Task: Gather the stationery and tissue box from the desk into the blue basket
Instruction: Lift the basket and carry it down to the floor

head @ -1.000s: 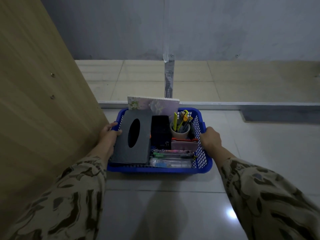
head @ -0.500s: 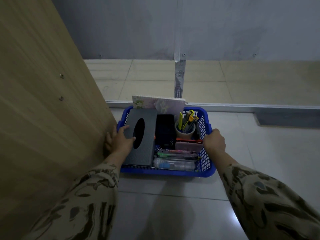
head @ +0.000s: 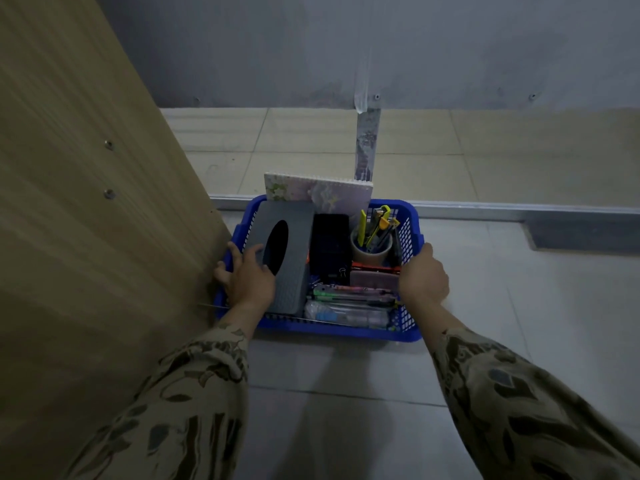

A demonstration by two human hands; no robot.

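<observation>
The blue basket [head: 346,331] stands on the tiled floor beside a wooden panel. In it a grey tissue box [head: 294,233] lies at the left, with a black box [head: 329,244], a floral notebook [head: 332,195] upright at the back, a cup of pens and cutters [head: 372,247], a pink case [head: 374,280] and several pens [head: 349,299]. My left hand [head: 247,275] rests on the tissue box, its fingers spread over the box and the basket's left rim. My right hand [head: 422,275] grips the basket's right rim.
The wooden panel [head: 86,220] rises close against the basket's left side. A metal floor rail [head: 485,211] runs behind the basket, and a grey wall [head: 346,46] stands further back. Grey floor tiles [head: 346,410] stretch in front and to the right.
My left hand has left the basket's left rim and now lies on top of the tissue box. The basket has come lower and nearer the panel. My right hand keeps its grip.
</observation>
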